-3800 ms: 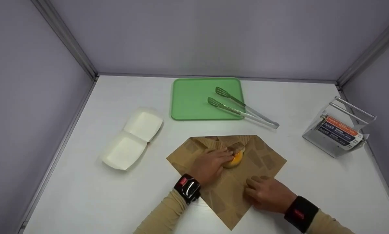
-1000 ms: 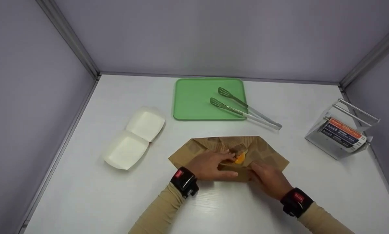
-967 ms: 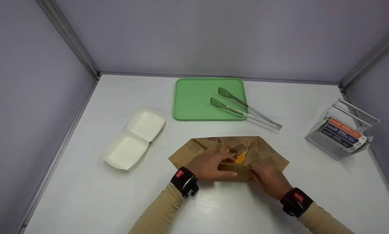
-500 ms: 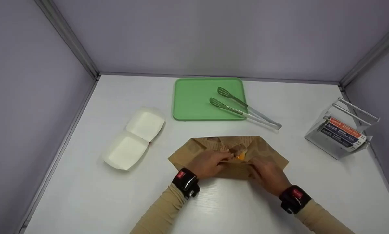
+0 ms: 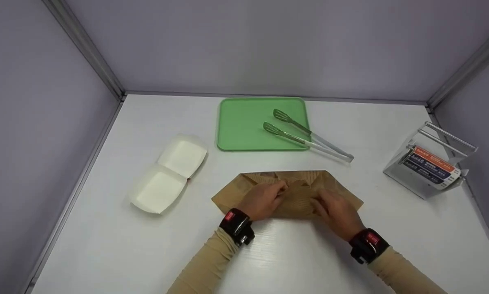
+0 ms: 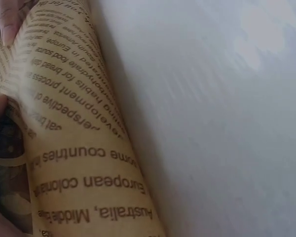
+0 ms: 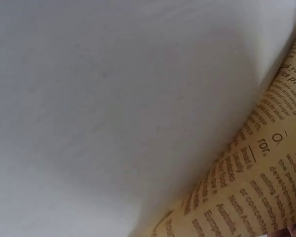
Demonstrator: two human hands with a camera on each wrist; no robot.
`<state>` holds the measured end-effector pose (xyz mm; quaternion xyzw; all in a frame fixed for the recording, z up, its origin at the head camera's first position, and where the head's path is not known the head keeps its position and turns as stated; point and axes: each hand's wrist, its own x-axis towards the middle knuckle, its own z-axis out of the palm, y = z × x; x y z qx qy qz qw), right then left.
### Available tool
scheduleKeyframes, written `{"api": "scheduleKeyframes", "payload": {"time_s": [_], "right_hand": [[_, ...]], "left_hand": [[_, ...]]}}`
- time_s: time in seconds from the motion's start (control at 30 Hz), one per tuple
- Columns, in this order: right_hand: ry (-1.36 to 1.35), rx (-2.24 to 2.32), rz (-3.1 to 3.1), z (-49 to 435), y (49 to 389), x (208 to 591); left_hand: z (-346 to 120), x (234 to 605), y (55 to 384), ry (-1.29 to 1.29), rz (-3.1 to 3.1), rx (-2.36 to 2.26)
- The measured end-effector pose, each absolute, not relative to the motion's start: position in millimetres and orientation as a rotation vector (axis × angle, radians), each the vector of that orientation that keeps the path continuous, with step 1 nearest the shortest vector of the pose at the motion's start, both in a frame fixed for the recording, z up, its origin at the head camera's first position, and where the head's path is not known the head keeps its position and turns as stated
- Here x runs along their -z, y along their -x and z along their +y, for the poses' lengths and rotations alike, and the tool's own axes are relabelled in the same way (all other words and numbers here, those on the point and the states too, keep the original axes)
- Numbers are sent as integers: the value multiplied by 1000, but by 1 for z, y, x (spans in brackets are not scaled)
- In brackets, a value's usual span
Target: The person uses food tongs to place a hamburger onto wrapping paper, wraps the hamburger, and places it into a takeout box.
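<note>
A sheet of brown food wrapping paper [image 5: 297,204] printed like newspaper lies on the white table, its near side folded up and over the middle. Under that flap the burger seen in earlier frames is hidden. My left hand [image 5: 261,201] pinches the flap's edge on the left, fingers curled. On the right, my right hand [image 5: 337,213] grips the same flap with thumb and fingers. Close up in the left wrist view, the rounded paper fold [image 6: 79,148] runs from top to bottom. The right wrist view has the printed paper [image 7: 246,187] in its lower right corner.
An opened white clamshell box [image 5: 158,190] stands at the left. Behind the paper is a green tray [image 5: 244,126], with metal tongs [image 5: 328,149] lying across its right edge. A metal holder with labelled boxes [image 5: 424,167] stands far right. Grey panels enclose the table.
The near corner of the paper has been folded away from me over the burger, covering it. Both hands have moved slightly forward; my left fingers went from lying on the burger to pinching the paper.
</note>
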<state>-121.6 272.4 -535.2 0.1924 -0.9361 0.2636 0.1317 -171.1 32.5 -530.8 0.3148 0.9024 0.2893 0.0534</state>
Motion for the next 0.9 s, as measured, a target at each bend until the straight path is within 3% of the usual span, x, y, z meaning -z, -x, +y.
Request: {"api": "scheduleKeyframes", "payload": {"time_s": [0.53, 0.9], "right_hand": [[-488, -742, -2673, 275, 121, 534], [-771, -461, -2421, 264, 114, 534]], "left_hand": [[37, 528, 179, -782, 2633, -1073], [40, 526, 186, -736, 2647, -1127]]}}
